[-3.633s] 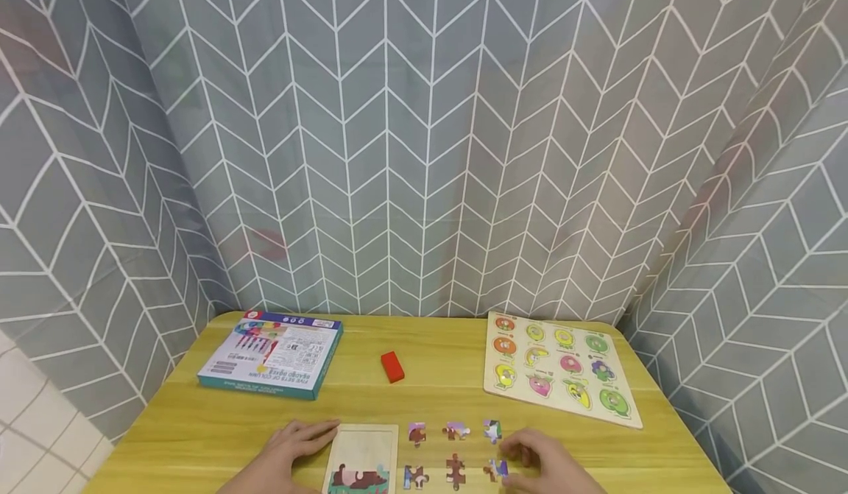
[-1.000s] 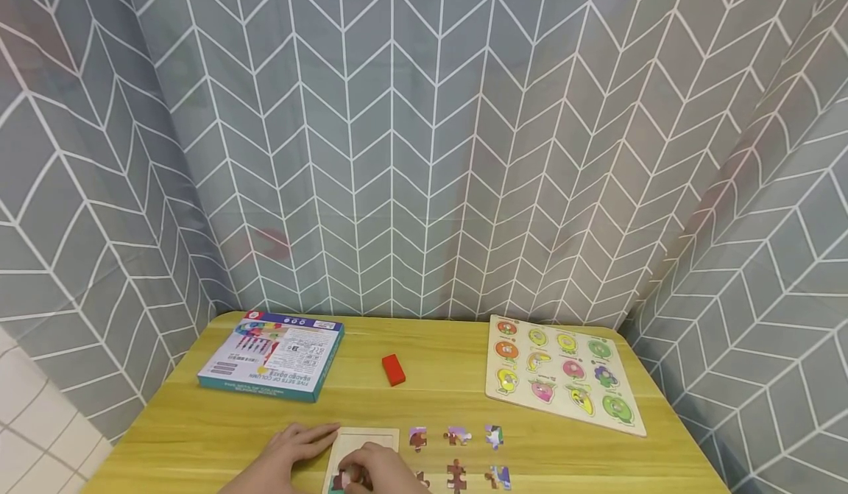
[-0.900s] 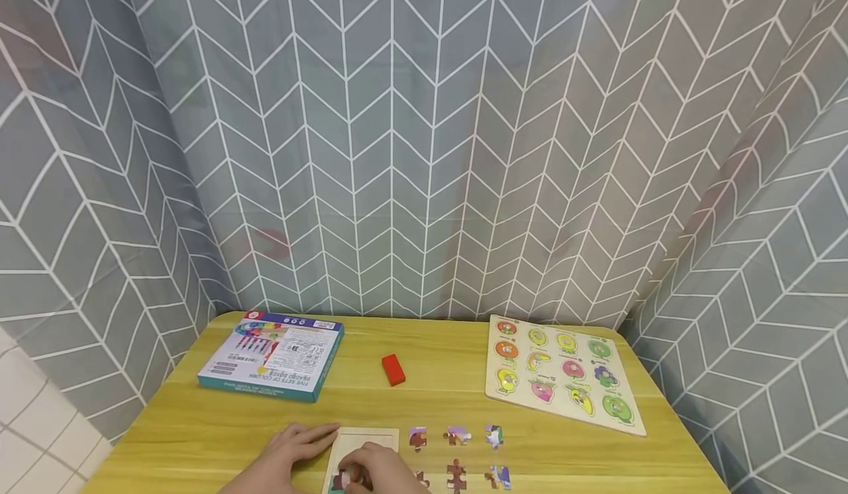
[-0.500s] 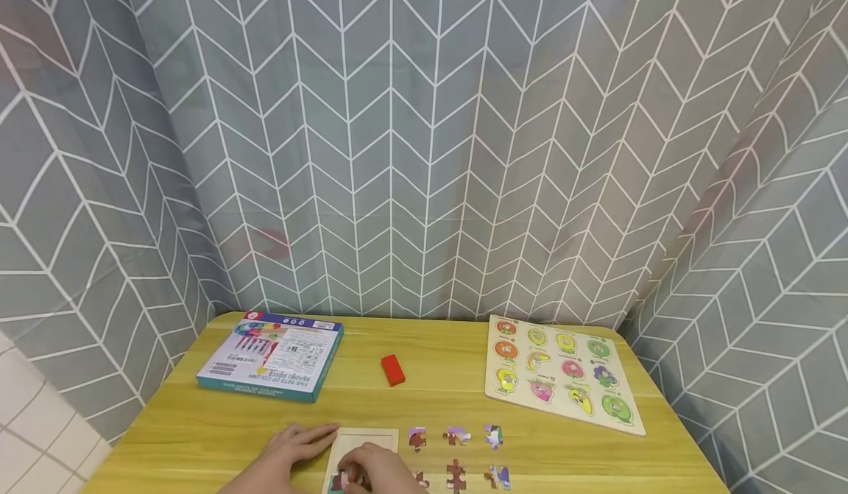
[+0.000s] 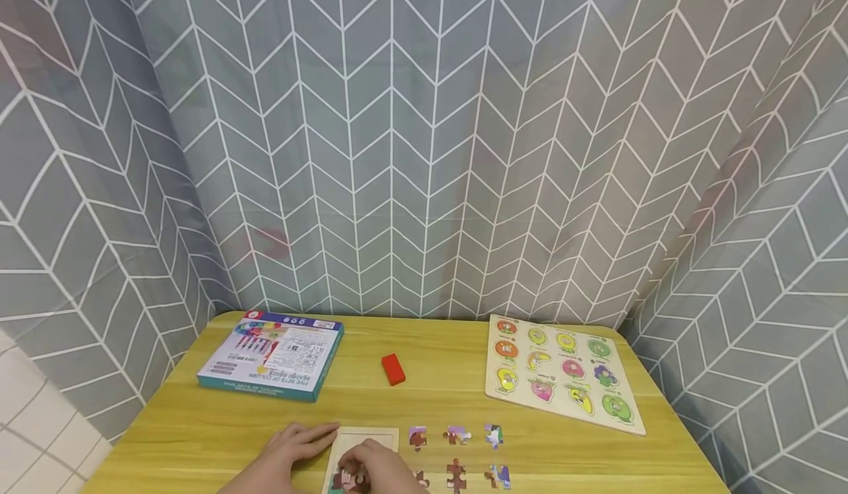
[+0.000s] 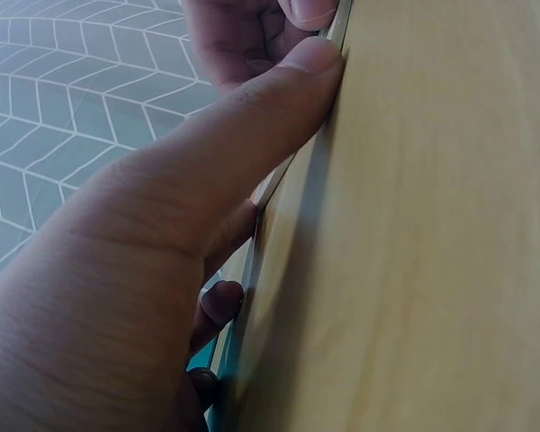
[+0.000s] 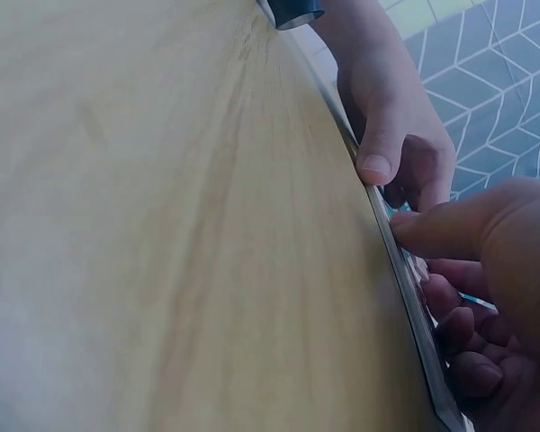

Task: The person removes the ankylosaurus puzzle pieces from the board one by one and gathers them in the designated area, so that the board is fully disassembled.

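Note:
A small wooden puzzle board (image 5: 367,432) lies at the table's near edge, with brown and green jigsaw pieces in its lower part. My left hand (image 5: 285,453) rests along the board's left side. In the left wrist view its thumb (image 6: 243,117) stretches against the board's edge. My right hand (image 5: 380,468) is over the board's lower half, with curled fingers pinching a brown puzzle piece (image 5: 355,475), mostly hidden by the hand. Right of the board lie several loose pieces in two rows, among them a brown piece (image 5: 456,475) and a purple-and-brown piece (image 5: 417,437).
A red block (image 5: 393,369) lies behind the board. A flat boxed toy set (image 5: 271,356) stands at the back left. At the back right is a fruit peg puzzle (image 5: 563,376). A patterned curtain (image 5: 424,148) hangs behind the wooden table (image 5: 437,398).
My right hand has moved left from beside the loose pieces to over the board. Within the last half second its fingers shift slightly, and more brown shows beneath them. The left hand stays put.

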A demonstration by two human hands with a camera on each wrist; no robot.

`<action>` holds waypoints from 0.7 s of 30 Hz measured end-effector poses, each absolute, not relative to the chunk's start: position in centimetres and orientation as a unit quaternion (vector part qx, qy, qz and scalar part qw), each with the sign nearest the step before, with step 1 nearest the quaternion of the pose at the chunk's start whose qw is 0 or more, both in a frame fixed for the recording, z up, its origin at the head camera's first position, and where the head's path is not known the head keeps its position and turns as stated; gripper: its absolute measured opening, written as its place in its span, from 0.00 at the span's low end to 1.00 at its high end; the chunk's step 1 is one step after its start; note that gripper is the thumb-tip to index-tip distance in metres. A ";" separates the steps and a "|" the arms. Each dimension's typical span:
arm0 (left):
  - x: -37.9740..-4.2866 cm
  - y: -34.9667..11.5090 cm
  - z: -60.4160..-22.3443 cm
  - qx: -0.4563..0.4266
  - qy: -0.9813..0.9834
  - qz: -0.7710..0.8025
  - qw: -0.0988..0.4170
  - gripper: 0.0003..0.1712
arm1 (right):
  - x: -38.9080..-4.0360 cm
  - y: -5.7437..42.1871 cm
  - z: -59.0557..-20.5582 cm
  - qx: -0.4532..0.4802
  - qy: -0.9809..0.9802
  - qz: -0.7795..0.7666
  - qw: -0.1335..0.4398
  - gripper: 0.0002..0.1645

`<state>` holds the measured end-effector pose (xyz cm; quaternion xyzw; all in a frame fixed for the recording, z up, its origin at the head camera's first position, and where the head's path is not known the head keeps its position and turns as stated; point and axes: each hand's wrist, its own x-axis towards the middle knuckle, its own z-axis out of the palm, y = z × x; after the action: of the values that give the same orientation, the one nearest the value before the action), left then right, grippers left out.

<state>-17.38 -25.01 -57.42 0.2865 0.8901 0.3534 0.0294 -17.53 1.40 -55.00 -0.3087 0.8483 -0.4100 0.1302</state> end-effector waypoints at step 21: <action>-17.2 -24.8 -56.7 0.285 0.892 0.349 0.042 0.48 | -17.5 1.4 -55.0 -0.367 0.865 -0.329 0.093 0.15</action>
<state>-17.18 -24.79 -56.73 0.2850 0.8917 0.3491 0.0419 -17.48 1.40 -54.99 -0.3672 0.8651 -0.3289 0.0927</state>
